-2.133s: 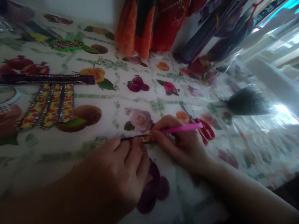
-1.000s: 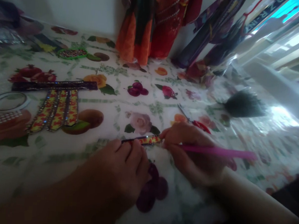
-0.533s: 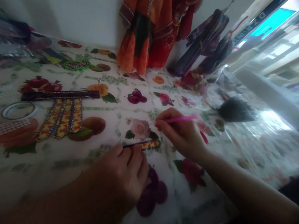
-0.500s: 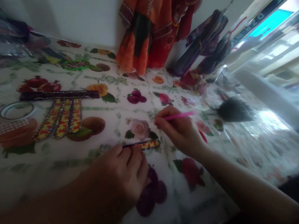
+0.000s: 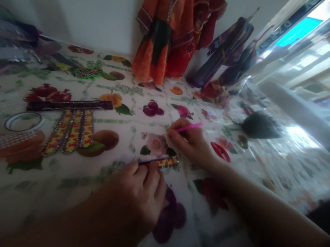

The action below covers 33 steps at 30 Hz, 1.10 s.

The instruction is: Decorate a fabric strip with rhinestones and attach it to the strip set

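My left hand is closed on a narrow patterned strip, yellow and red with a sparkling dark edge, which lies low over the tablecloth. The strip's right end sticks out past my fingers; they hide part of the rest. Just above and right of it, my right hand pinches a thin pink stick, its tip hidden at the fingertips. To the left lies a dark band with sparkling edging. Several matching yellow and red strips hang down from it, flat on the table.
A roll of tape and rows of white beads lie at the left. Behind is a green dish of small beads. Orange and red draped cloth stands by the wall. A red ring-shaped item and a dark bag lie right.
The whole view has shifted slightly. My right hand has moved a little left, nearer the strip's right end, and the pink stick with it. My left hand keeps its hold on the strip.
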### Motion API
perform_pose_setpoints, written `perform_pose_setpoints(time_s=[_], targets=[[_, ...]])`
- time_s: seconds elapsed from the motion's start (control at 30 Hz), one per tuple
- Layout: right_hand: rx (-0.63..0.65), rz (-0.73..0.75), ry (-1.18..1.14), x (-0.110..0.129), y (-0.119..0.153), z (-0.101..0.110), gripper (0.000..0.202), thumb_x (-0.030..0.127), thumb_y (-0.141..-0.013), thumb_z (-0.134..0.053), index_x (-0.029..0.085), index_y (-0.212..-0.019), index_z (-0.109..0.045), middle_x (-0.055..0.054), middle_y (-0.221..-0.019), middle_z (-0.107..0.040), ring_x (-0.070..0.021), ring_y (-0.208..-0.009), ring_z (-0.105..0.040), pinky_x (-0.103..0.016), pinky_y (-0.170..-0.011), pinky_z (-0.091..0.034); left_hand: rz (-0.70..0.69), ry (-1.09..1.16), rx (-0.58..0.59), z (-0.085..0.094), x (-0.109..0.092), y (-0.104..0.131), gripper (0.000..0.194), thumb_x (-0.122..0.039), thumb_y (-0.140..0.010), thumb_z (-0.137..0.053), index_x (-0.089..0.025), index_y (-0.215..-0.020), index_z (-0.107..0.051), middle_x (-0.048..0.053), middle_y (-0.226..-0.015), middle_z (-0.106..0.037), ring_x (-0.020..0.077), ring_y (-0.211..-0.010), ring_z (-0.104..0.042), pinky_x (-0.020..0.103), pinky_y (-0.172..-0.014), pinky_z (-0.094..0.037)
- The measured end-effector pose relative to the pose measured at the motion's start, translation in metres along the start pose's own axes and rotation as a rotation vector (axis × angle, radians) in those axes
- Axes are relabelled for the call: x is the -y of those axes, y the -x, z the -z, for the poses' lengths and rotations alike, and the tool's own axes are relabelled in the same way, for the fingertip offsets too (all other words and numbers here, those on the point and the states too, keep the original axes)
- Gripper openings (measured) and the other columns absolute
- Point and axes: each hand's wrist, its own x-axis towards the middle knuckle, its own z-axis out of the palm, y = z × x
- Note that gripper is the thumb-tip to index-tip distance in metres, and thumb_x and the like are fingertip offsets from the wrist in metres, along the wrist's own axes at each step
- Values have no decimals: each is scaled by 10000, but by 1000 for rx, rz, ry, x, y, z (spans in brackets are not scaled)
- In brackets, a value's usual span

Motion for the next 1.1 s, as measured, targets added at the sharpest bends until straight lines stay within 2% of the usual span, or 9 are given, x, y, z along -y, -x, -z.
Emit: perform_pose_setpoints(time_s=[0.17, 0.4, 0.53, 0.77, 0.93, 1.1], targets=[[14, -7, 1, 1, -1, -1, 141, 320, -962, -531, 209, -883, -570, 8, -744, -609, -129, -666, -560, -273, -617, -432, -6, -11, -71, -3, 0, 1, 340, -303, -973, -503, -37, -995, -713, 217, -964, -732, 256, -657, -652, 371, -545, -483], [35, -18, -17, 7, 0, -1, 126, 293, -959, -535, 207, -870, -560, 17, -722, -596, -124, -632, -542, -273, -605, -420, 11, -11, -70, -3, -1, 1, 337, -308, -968, -510, -40, -992, -713, 220, -982, -730, 254, -672, -652, 377, -558, -486], [-17, -10, -47, 4, 0, -1, 127, 267, -950, -544, 202, -844, -571, 8, -767, -593, -127, -666, -549, -285, -623, -424, -10, -22, -19, -2, 0, 1, 335, -314, -969, -524, -38, -1036, -703, 223, -1011, -723, 258, -701, -660, 358, -542, -479], [-39, 26, -118, 4, 0, 2, 115, 232, -944, -563, 203, -835, -587, 8, -798, -580, -131, -718, -554, -294, -646, -431, 0, -2, -29, -2, 0, 0, 341, -302, -979, -499, -35, -1024, -706, 225, -1006, -725, 268, -709, -668, 371, -550, -502], [-10, 14, -195, 23, 15, 11, 62, 204, -938, -589, 216, -879, -603, 15, -799, -583, -120, -702, -558, -270, -606, -445, 2, 12, -60, -3, 1, -1, 331, -294, -967, -515, -25, -994, -707, 226, -969, -726, 276, -695, -669, 385, -547, -512], [53, 85, -165, 35, 37, 11, 64, 157, -908, -621, 219, -918, -611, 7, -829, -604, -130, -760, -587, -272, -672, -488, -37, 58, 0, 2, 3, 1, 274, -259, -905, -583, -39, -1010, -708, 204, -957, -724, 297, -728, -666, 400, -540, -508]])
